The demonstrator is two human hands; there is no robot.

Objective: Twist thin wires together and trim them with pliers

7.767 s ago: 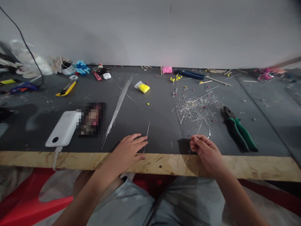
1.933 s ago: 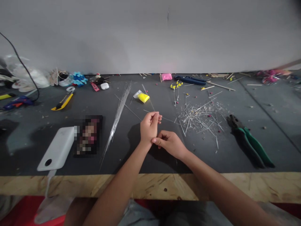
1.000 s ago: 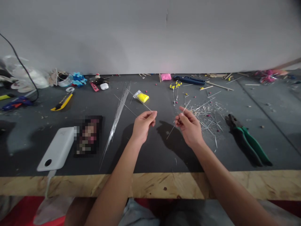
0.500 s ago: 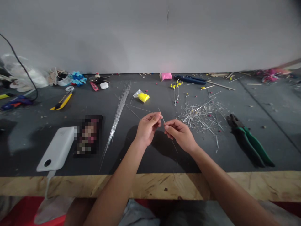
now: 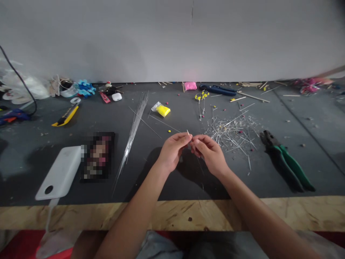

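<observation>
- While I watch from afar through the head camera, both hands meet above the dark tabletop (image 5: 172,187), fingertips together.
- The left hand (image 5: 174,151) pinches a thin wire (image 5: 188,132) between thumb and fingers; its tip pokes up just above them.
- The right hand (image 5: 209,154) has its fingers curled in and pinches the same wire, right beside the left fingertips.
- A longer wire (image 5: 164,123) slants in from the upper left to the left hand; I cannot tell whether that hand grips it too.
- Left of the hands I see a bundle of straight wires (image 5: 132,136), fanned at its far end.
- To the right lies a loose heap of short wire pieces (image 5: 229,129), and beyond it pliers (image 5: 288,162) with dark and green handles.
- Past the left hand I make out a yellow bead (image 5: 169,131) and, farther back, a yellow packet (image 5: 163,110).
- At far left, a white power bank (image 5: 59,172) lies beside a pixelated dark object (image 5: 98,156).
</observation>
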